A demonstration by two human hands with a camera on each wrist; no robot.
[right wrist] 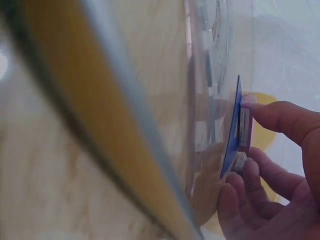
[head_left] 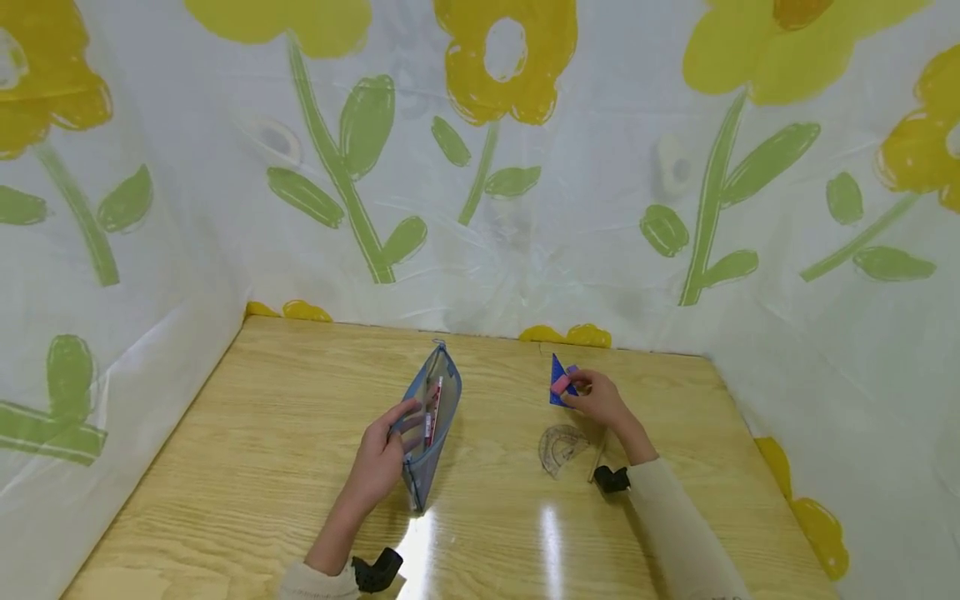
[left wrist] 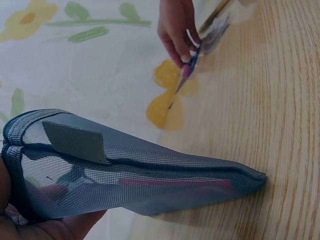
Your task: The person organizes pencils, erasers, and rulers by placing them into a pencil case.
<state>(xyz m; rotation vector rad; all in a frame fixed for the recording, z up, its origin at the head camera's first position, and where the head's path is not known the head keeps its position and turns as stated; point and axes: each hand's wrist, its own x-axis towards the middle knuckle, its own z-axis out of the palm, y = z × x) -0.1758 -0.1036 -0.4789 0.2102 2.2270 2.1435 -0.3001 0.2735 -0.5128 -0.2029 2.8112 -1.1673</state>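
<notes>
Over the bench's right half | right hand: thumb and fingers pinching pink eraser just beside blue set square; likely light, soft, grippy; hold by long sides | left hand: gripping mesh pouch, probably limp; take near rim

Materials and Finishes

Table: wood-grained, smooth, glossy, throwing white glare towards me.
Wall sheet: thin, plastic-looking, creased, soft sheen.
Pouch: fine matt mesh, cloth-like edging.
Protractor: clear shiny plastic.
Triangle ruler: smooth blue plastic.
Eraser: pink, matt.
Sleeve: matt cream cloth.
</notes>
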